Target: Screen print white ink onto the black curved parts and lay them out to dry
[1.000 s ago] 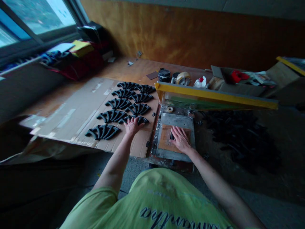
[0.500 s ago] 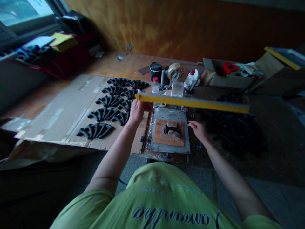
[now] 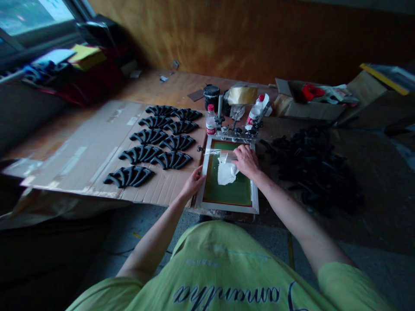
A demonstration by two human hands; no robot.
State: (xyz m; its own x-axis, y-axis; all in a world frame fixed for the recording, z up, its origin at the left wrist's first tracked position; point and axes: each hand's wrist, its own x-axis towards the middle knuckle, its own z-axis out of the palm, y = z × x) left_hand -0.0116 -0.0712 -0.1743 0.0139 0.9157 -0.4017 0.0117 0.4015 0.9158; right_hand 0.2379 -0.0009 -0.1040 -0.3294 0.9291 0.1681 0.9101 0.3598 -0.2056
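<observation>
A silk-screen frame (image 3: 227, 208) with silvery sides lies flat in front of me, its green mesh (image 3: 214, 190) bearing a patch of white ink (image 3: 226, 173). My left hand (image 3: 193, 181) grips the frame's left side, the fingertips at its edge. My right hand (image 3: 247, 161) is closed on a squeegee (image 3: 228, 155) above the upper part of the mesh, by the ink; my fingers partly cover it. Clamps on a metal bar (image 3: 238, 133) stand at the frame's far end. The plate and the dark piece beneath the frame are hidden.
Dark curved pieces (image 3: 149, 136) lie in rows on cardboard (image 3: 81, 142) to the left. A heap of black pieces (image 3: 317, 168) is on the right. Behind stand a red-capped bottle (image 3: 210, 121), another bottle (image 3: 254, 113), a black tub (image 3: 212, 97) and an open carton (image 3: 311, 110).
The raised screen frame has come down flat over the plate. My left hand has lowered to its left side. My right hand has moved from the plate's right edge onto the squeegee.
</observation>
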